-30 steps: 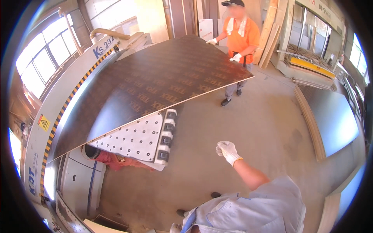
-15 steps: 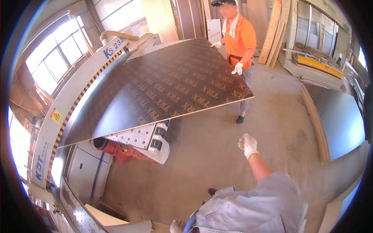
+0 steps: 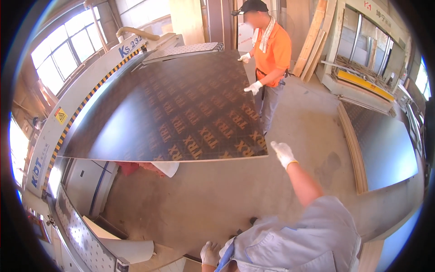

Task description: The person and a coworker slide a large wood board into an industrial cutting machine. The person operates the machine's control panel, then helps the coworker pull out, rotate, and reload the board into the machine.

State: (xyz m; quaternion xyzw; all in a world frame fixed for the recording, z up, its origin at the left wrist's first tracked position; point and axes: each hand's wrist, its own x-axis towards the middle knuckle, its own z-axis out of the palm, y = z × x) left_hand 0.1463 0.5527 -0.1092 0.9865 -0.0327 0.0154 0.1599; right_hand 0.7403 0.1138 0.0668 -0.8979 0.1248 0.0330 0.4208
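Note:
A large dark brown film-faced plywood sheet lies slanted across the panel saw, its right part sticking out over the floor. My right hand, in a white work glove, reaches forward just beside the sheet's near right corner. A small gap separates them, and the fingers are loosely stretched with nothing in them. Low in the view, close to my body, hangs my left hand, gloved too, its fingers extended and empty. A co-worker in an orange shirt has both gloved hands at the sheet's far right edge.
On the right, a stack of dark-faced sheets lies near a press-like machine with a yellow bar. Wooden boards lean at the back. The saw's perforated metal table runs along the lower left, beside offcuts.
The plywood sheet has swung, its near right corner coming closer to me and leftward. The co-worker has shifted left with it. My right hand is nearer the corner; my left hand shows more.

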